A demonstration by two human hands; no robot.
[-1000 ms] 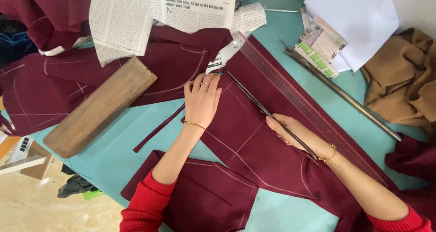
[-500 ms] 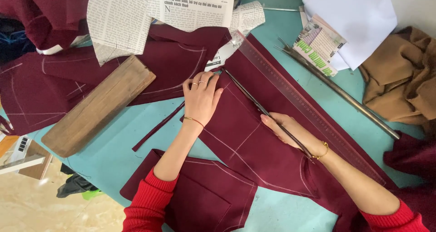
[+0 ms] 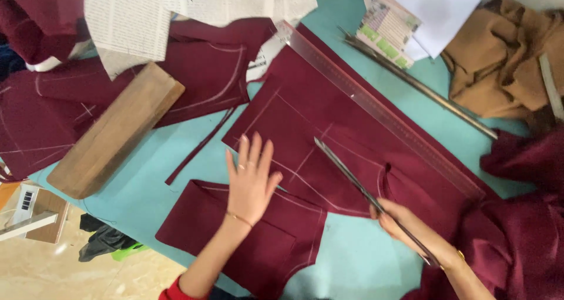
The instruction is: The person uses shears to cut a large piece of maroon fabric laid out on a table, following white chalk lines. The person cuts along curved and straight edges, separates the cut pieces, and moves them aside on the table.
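Note:
My left hand (image 3: 251, 179) lies flat, fingers spread, on the near edge of a large maroon fabric panel (image 3: 329, 109) marked with white chalk lines. It also overlaps a smaller maroon piece (image 3: 247, 247) just below. My right hand (image 3: 405, 223) grips the handles of long metal scissors (image 3: 352, 179). The blades rest on the panel and point up and left along a chalk line. A long clear ruler (image 3: 382, 109) lies along the panel's far right edge.
A wooden block (image 3: 117, 129) sits on more maroon cloth (image 3: 35, 123) at the left. Newspaper sheets (image 3: 135, 15) cover the far side. A metal bar (image 3: 420, 88), printed paper (image 3: 388, 29) and tan fabric (image 3: 499, 65) lie at the right on the teal table (image 3: 141, 188).
Both hands have drawn back toward me. The left hand slid down to the panel's near edge, and the scissors came back with the right hand.

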